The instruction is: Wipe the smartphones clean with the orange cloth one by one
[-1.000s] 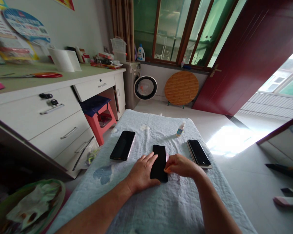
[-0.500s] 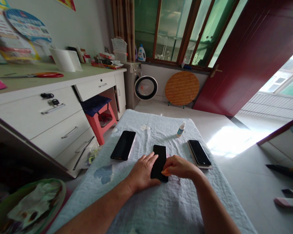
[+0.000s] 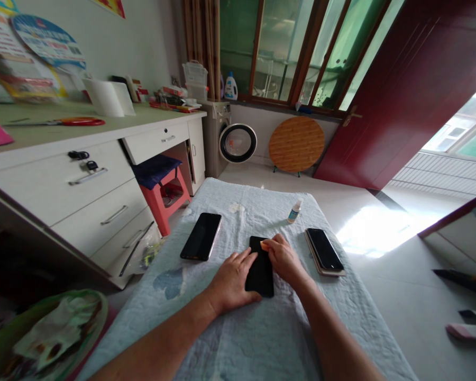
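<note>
- Head view, centre: a black phone (image 3: 261,278) lies flat, screen up, on the pale blue cover (image 3: 277,338), its long sides running away from the person.
- Head view, left hand (image 3: 230,279): spread and unclenched, it rests against the phone's left side, with fingertips on the screen and the thumb by the near end; it is not wrapped around the phone.
- Head view, right hand (image 3: 284,255): the fingers pinch a small orange cloth (image 3: 264,245) against the far right part of the screen; most of the cloth is hidden by the hand.
- Head view, left of centre: a larger phone (image 3: 201,236) lies screen up on the cover, apart from the left hand.
- Head view, right of centre: a third phone (image 3: 324,249) lies dark side up on a pale, flat object (image 3: 335,273), whose kind cannot be told.
- Head view, beyond the hands: a small bottle (image 3: 294,212) with a blue label stands upright on the cover, between the centre phone and the third phone in left-to-right order.
- Head view, surroundings: at left, a desk (image 3: 143,124) bears a paper roll (image 3: 103,98), and a red stool (image 3: 162,217) stands by its drawers; behind, a washing machine (image 3: 216,111) has its round door open, near a round wooden tabletop (image 3: 296,144).
</note>
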Tool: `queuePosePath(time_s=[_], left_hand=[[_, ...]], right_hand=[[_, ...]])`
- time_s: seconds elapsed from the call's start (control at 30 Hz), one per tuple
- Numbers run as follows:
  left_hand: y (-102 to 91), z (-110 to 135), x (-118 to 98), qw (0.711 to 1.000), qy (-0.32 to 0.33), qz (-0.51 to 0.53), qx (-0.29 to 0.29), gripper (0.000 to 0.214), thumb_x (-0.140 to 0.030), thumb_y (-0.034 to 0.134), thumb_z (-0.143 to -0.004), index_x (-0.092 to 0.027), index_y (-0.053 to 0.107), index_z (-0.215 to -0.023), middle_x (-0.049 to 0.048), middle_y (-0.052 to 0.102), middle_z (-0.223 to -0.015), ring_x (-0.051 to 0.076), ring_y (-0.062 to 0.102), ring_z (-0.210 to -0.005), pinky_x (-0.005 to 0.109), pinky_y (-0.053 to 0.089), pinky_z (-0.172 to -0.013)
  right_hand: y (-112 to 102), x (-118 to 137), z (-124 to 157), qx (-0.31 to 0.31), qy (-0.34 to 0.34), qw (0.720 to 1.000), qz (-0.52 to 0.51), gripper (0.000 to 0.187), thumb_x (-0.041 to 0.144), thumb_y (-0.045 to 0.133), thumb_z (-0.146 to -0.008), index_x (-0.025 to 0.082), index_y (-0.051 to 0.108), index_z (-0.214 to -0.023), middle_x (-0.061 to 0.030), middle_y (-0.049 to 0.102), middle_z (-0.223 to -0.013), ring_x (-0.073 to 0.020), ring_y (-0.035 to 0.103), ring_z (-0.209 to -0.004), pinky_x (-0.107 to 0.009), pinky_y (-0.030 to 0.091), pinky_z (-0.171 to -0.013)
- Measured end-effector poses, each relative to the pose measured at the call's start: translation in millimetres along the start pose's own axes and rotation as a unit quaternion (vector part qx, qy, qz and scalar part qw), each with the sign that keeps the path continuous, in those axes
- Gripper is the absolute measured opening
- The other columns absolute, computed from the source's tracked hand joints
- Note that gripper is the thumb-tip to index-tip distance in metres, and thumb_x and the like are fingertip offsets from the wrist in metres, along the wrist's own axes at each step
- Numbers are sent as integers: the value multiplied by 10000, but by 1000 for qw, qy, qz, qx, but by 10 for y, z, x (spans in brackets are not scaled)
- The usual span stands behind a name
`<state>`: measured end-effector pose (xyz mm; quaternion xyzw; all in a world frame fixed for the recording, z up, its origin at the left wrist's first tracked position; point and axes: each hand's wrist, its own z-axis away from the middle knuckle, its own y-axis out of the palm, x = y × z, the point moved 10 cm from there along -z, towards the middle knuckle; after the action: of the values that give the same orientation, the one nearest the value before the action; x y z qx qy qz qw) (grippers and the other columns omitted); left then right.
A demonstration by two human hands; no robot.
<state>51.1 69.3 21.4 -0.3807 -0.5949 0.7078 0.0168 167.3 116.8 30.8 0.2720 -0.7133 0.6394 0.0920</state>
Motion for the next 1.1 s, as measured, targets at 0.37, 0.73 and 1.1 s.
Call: queuePosePath(time_s=[0.37,0.73,1.1], left_hand=[[3,-4,7,1000,7,4,-9,938,-479,766,-596,-148,386,-1387,182,357,-1470,318,345,-1351,463,240,-1130],[-33,-6,-25,1000,17,-3,-15,952,-511,780,-573,-125,419,-1364,192,406,-1433,348,382,-1314,466,283,-1103],[-99,18,-57,997,53,33,-44,871,-631,731,-604,-185,479,-1309,139,493,-1335,359,510,-1121,493,386,-990]], right_hand=[[-25,-236,-48,-56,89,991,82,314,159,388,-891,243,657,-1032,-52,538,-962,-161,497,-877,-227,351,-772],[39,-125,-187,0,77,993,86,291,171,422,-877,223,683,-996,-60,522,-949,-165,476,-907,-228,330,-789],[220,249,-388,46,33,993,101,293,224,396,-916,213,688,-908,-65,525,-961,-175,471,-900,-241,334,-744]])
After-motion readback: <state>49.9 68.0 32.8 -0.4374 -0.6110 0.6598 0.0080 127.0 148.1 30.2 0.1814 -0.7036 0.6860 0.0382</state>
